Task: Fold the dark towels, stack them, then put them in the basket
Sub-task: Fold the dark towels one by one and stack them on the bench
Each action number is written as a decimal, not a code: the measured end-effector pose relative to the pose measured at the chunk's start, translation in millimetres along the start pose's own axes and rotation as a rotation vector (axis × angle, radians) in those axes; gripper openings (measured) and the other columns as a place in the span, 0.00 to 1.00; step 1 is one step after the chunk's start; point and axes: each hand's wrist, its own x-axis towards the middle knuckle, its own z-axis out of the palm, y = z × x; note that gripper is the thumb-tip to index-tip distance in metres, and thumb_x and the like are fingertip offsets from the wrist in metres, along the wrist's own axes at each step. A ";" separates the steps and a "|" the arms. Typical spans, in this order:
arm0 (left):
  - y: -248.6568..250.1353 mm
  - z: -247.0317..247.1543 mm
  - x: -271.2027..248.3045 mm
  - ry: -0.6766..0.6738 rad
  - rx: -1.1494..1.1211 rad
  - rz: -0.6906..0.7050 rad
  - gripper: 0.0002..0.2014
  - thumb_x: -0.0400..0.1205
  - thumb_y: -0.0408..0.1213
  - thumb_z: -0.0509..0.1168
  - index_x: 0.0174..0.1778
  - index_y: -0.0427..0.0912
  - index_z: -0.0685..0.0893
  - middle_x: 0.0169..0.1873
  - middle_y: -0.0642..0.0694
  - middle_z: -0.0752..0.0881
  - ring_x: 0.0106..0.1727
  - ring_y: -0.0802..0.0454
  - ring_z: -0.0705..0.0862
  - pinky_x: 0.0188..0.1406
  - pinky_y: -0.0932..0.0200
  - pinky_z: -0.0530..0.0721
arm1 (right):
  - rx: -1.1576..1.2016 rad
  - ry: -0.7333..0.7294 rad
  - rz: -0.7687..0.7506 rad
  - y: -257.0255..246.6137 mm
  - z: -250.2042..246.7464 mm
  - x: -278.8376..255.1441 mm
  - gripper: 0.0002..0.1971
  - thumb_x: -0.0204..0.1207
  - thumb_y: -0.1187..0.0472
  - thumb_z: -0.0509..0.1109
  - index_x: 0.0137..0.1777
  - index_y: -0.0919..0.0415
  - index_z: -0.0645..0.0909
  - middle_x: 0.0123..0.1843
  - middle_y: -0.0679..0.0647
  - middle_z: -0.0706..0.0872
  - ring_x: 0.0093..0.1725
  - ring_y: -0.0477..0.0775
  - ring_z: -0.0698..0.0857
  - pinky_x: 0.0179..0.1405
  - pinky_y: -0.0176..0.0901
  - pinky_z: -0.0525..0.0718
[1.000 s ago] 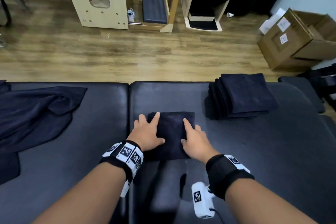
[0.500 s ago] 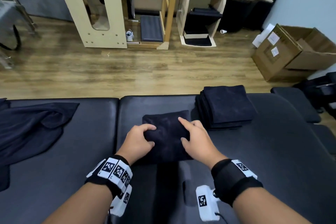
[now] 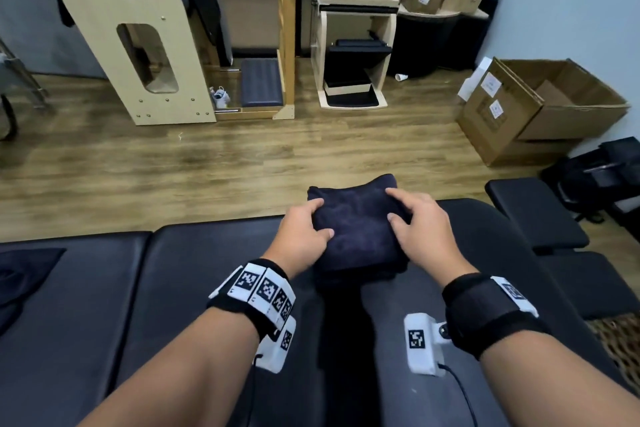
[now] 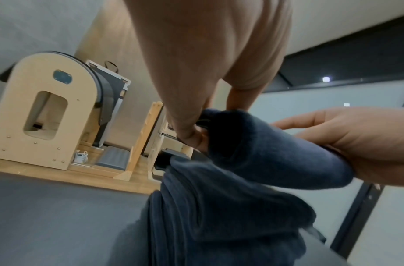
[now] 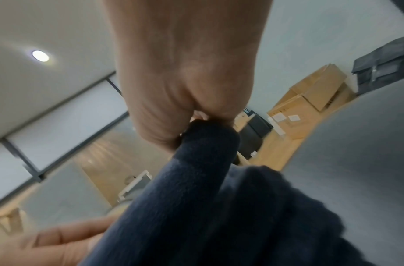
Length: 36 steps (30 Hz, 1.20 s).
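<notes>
Folded towel (image 3: 356, 229) lifted off bench (image 3: 173, 288) since earlier frame, now held over its far edge. Left hand (image 3: 298, 236) and right hand (image 3: 424, 230) gripping opposite sides, fingers curled under.

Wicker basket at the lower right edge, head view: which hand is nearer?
Right. The right hand grips the folded towel's right side, on the basket's side; the left hand grips the towel's left side, farther away.

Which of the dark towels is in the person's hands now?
The folded dark navy towel in the middle: the left hand and right hand grip its sides. The other dark towel lies loose at the far left, untouched.
</notes>
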 end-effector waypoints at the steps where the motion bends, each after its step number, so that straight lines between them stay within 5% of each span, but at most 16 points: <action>1: 0.9 8.1 3.5 0.001 0.122 -0.008 0.32 0.80 0.34 0.71 0.81 0.43 0.71 0.77 0.43 0.75 0.79 0.46 0.73 0.81 0.51 0.69 | -0.032 -0.022 -0.004 10.6 4.2 3.4 0.23 0.81 0.60 0.72 0.76 0.49 0.81 0.70 0.56 0.80 0.71 0.58 0.79 0.69 0.36 0.70; 4: 3.8 27.2 1.4 0.052 0.548 0.106 0.30 0.84 0.40 0.63 0.83 0.39 0.66 0.85 0.35 0.56 0.85 0.38 0.55 0.84 0.47 0.60 | -0.282 -0.088 -0.084 32.0 19.5 6.3 0.19 0.85 0.57 0.66 0.75 0.58 0.80 0.81 0.61 0.70 0.80 0.64 0.69 0.74 0.56 0.75; 7: 10.4 37.4 -1.2 -0.001 0.794 0.269 0.37 0.85 0.58 0.58 0.87 0.44 0.57 0.88 0.39 0.49 0.87 0.41 0.48 0.84 0.42 0.58 | -0.336 -0.102 -0.255 32.9 29.1 1.4 0.25 0.87 0.51 0.60 0.79 0.66 0.73 0.87 0.62 0.64 0.86 0.60 0.63 0.73 0.60 0.78; 12: 2.7 44.8 20.4 -0.224 0.959 0.068 0.57 0.73 0.80 0.49 0.88 0.45 0.38 0.87 0.41 0.34 0.88 0.44 0.36 0.86 0.39 0.50 | -0.308 -0.413 0.034 61.8 39.4 4.1 0.43 0.84 0.32 0.49 0.89 0.58 0.42 0.91 0.52 0.45 0.90 0.51 0.47 0.81 0.66 0.68; 18: -6.6 36.6 34.7 -0.286 0.811 -0.028 0.63 0.68 0.83 0.55 0.87 0.48 0.33 0.86 0.53 0.30 0.89 0.49 0.40 0.85 0.39 0.57 | -0.214 -0.487 0.100 66.2 47.8 21.7 0.45 0.81 0.30 0.52 0.88 0.56 0.43 0.90 0.51 0.49 0.88 0.60 0.54 0.80 0.67 0.67; 21: -7.0 21.2 27.8 -0.249 0.766 -0.003 0.57 0.74 0.77 0.56 0.88 0.46 0.41 0.87 0.55 0.36 0.89 0.50 0.49 0.85 0.45 0.59 | -0.352 -0.469 0.109 51.0 38.2 22.6 0.44 0.81 0.30 0.54 0.86 0.60 0.50 0.87 0.54 0.58 0.86 0.63 0.59 0.75 0.67 0.72; 23: -6.6 8.6 17.6 -0.176 0.733 0.032 0.47 0.80 0.70 0.58 0.89 0.45 0.51 0.88 0.52 0.50 0.87 0.51 0.57 0.84 0.52 0.62 | -0.541 -0.340 0.025 38.5 30.8 16.9 0.39 0.80 0.33 0.60 0.80 0.63 0.64 0.81 0.58 0.68 0.81 0.65 0.65 0.69 0.66 0.74; 25: -11.0 -6.2 4.4 -0.112 0.723 0.047 0.37 0.84 0.63 0.59 0.84 0.45 0.65 0.83 0.48 0.69 0.81 0.48 0.69 0.79 0.53 0.69 | -0.624 -0.146 -0.183 24.6 30.1 5.7 0.24 0.76 0.44 0.71 0.64 0.62 0.79 0.71 0.60 0.78 0.72 0.68 0.74 0.61 0.62 0.77; 28: -27.8 -28.0 -24.0 -0.083 0.712 -0.032 0.27 0.84 0.60 0.61 0.73 0.47 0.79 0.67 0.45 0.85 0.67 0.45 0.83 0.67 0.51 0.81 | -0.493 0.064 -0.495 3.8 40.4 -23.3 0.07 0.71 0.56 0.72 0.46 0.58 0.83 0.52 0.56 0.83 0.52 0.65 0.78 0.44 0.56 0.77; 30: -44.3 -41.6 -49.6 -0.075 0.710 -0.082 0.21 0.84 0.56 0.62 0.67 0.48 0.83 0.61 0.46 0.88 0.63 0.45 0.85 0.63 0.50 0.83 | -0.374 0.021 -0.629 -15.0 50.0 -52.8 0.05 0.74 0.55 0.68 0.43 0.57 0.82 0.46 0.54 0.81 0.46 0.63 0.77 0.39 0.55 0.76; 33: -71.9 -62.6 -93.3 -0.051 0.655 -0.191 0.16 0.84 0.51 0.63 0.62 0.48 0.85 0.56 0.46 0.89 0.60 0.44 0.86 0.61 0.49 0.84 | -0.323 -0.230 -0.716 -32.0 76.6 -99.7 0.07 0.76 0.53 0.64 0.45 0.54 0.81 0.44 0.53 0.80 0.44 0.62 0.80 0.39 0.56 0.80; 36: -104.5 -86.6 -138.0 -0.026 0.646 -0.301 0.14 0.81 0.52 0.62 0.56 0.49 0.85 0.52 0.46 0.89 0.56 0.42 0.86 0.58 0.48 0.85 | -0.381 -0.595 -0.570 -42.4 112.2 -133.2 0.16 0.77 0.47 0.62 0.60 0.51 0.82 0.57 0.51 0.84 0.59 0.61 0.84 0.56 0.56 0.84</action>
